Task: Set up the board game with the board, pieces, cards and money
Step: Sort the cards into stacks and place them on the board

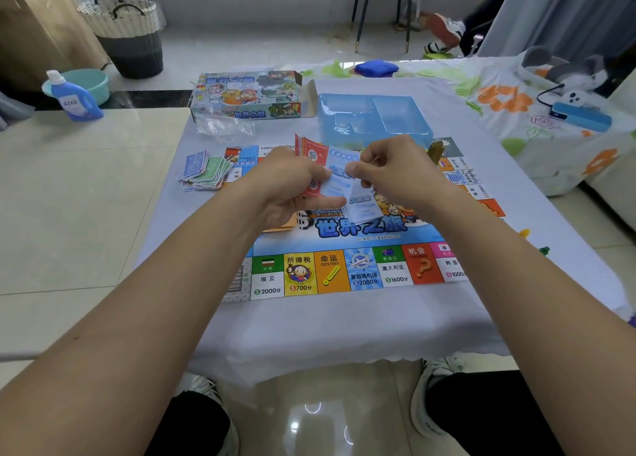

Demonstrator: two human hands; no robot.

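Holding a fanned stack of paper money (321, 169) above the centre of the game board (347, 269), the left hand (292, 183) grips the red and blue notes with its fingers curled under them and the thumb on top. The right hand (389, 173) pinches one light blue note (339, 176) at the front of that stack between thumb and forefinger, the remaining fingers curled. The board lies flat on the desk (344, 331), which is covered with a pale cloth. A loose pile of blue and green notes (204, 171) rests at the board's far left corner, partly on the cloth. Behind the board stands a clear blue plastic tray (373, 118), and to its left lies the opened game box (247, 94), with a crumpled clear bag (223, 128) in front of it. On the floor beyond the desk are a blue detergent bottle (74, 99), a teal basin (91, 82) and a woven basket (125, 30).
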